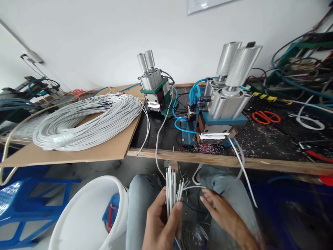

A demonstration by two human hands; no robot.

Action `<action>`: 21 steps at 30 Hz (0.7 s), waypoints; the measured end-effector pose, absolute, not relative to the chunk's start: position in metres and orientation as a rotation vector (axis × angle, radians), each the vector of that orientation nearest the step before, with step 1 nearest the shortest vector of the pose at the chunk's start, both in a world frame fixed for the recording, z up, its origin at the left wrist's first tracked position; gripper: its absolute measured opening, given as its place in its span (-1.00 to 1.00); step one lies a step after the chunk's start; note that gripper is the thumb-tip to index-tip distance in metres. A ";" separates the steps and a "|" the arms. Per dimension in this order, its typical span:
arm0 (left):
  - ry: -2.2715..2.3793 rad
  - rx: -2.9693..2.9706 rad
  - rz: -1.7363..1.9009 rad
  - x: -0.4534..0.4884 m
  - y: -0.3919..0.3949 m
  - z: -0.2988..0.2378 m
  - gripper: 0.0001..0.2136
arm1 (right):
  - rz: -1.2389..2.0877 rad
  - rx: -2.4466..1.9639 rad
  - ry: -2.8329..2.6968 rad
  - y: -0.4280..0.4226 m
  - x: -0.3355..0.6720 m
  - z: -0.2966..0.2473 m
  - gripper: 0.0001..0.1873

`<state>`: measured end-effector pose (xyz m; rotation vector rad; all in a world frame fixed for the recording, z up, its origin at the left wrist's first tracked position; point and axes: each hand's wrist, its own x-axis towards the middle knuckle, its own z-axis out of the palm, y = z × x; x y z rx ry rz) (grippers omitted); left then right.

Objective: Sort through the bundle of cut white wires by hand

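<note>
Before my lap, my left hand (162,222) is wrapped round a bundle of white cables (170,189). Their upper ends stand upright, with small red, green and dark wire tips showing. To the right, my right hand (225,213) has its fingertips at a single white cable (194,187) that arcs over from the bundle; it appears pinched at the index finger. Beyond my hands, a pneumatic wire-stripping machine (223,104) with two knurled silver knobs stands on the bench. A loose white cable (243,173) hangs down in front of it.
A large coil of grey-white cable (88,121) lies on cardboard (111,152) at left. A second, smaller machine (153,83) stands mid-bench. Orange-handled scissors (266,117) lie at right. A white bucket (88,215) and a blue stool (23,201) are below. Wire scraps litter the dark bench (145,139).
</note>
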<state>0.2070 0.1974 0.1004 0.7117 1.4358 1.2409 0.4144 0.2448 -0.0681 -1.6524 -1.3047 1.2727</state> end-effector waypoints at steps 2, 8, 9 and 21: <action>1.399 0.722 1.214 0.208 0.199 0.103 -0.49 | 1.347 -1.638 -1.198 0.257 0.404 -0.103 -0.69; 1.364 0.753 1.145 0.208 0.199 0.102 -0.45 | 1.708 -1.490 -0.906 0.280 0.371 -0.146 -0.65; 1.364 0.756 1.135 0.207 0.199 0.101 -0.44 | 1.758 -1.453 -0.864 0.280 0.370 -0.146 -0.65; 1.343 0.689 1.185 0.211 0.194 0.081 -0.37 | 1.805 -0.924 -0.444 0.278 0.341 -0.135 -0.67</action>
